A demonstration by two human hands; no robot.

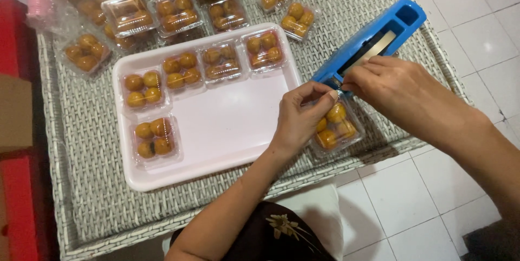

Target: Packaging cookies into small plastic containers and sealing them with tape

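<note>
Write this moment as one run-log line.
left hand: holds clear box of orange balls | right hand: fingers at box edge beside blue sealer | pink tray: five boxes

Head camera, looking steeply down, close over wicker table (81, 196).

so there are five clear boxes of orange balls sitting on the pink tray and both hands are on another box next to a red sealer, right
Not quite: the sealer is blue, not red, as the head view shows. The rest holds: five clear boxes sit on the pink tray, and the left hand and right hand are on another box beside it.
</note>
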